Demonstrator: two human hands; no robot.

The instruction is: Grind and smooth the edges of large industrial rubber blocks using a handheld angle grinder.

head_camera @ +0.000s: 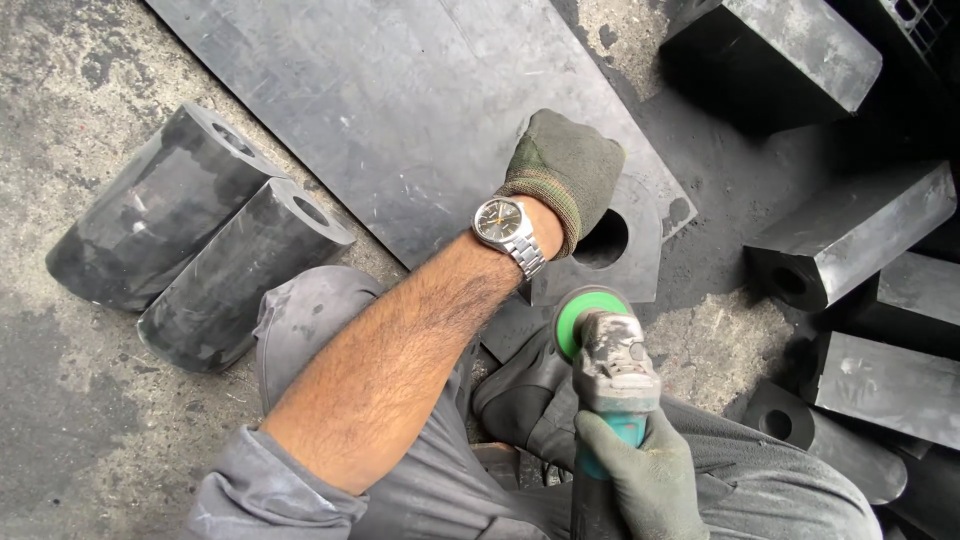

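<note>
My left hand (566, 165), in a dark green glove with a wristwatch on the wrist, presses on a black rubber piece with a round hole (628, 250) at the corner of a large dark flat sheet (400, 110). My right hand (640, 475), in a grey-green glove, grips the body of an angle grinder (612, 365). The grinder's green-backed disc (580, 312) sits at the near edge of the holed piece. My knees and a dark shoe lie under the tool.
Two black rubber cylinders with bored holes (190, 240) lie on the concrete at the left. Several black rectangular blocks (850, 235) and a smaller cylinder (830, 440) are stacked at the right. The floor is dusty and stained.
</note>
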